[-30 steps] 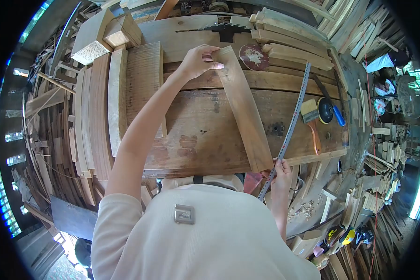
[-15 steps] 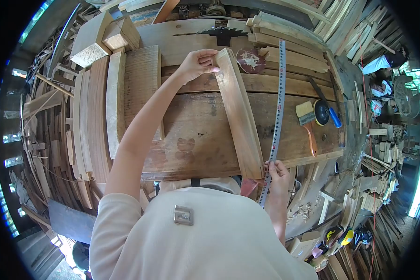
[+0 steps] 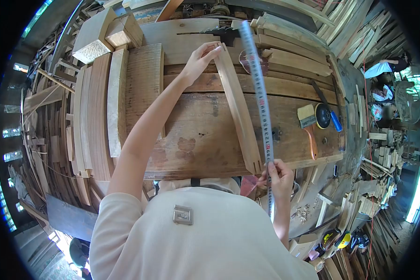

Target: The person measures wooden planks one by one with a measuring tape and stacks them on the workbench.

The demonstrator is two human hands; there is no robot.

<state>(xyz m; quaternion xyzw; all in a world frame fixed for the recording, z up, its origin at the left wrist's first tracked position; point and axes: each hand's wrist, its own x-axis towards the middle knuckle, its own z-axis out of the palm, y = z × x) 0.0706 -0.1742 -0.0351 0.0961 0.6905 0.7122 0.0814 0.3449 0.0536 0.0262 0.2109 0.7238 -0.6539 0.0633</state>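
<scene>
A long squared wooden piece point(image 3: 239, 109) stretches from near the far side of the bench to its front edge, slots showing at its near end. My left hand point(image 3: 204, 57) grips its far end between thumb and fingers. To the right of it, my right hand point(image 3: 278, 176) is closed on a measuring tape point(image 3: 264, 119). The extended blade runs up beside the wood, crosses in front of a reddish round disc point(image 3: 252, 61), and its far end is free and blurred. Below the hand the blade continues towards my body.
The wooden workbench point(image 3: 191, 140) has a toothed saw blade point(image 3: 224, 35) at its far side. Thick boards point(image 3: 144, 88) and blocks point(image 3: 94, 39) stand left. A brush point(image 3: 309, 128), a black round tool point(image 3: 322, 115) and a blue-handled tool point(image 3: 335, 120) lie right. A person point(image 3: 389, 65) is far right.
The wooden piece has turned on its long axis, so a different, narrower side shows. The tape's far end has swung left, nearer the wood. My right hand has shifted slightly right.
</scene>
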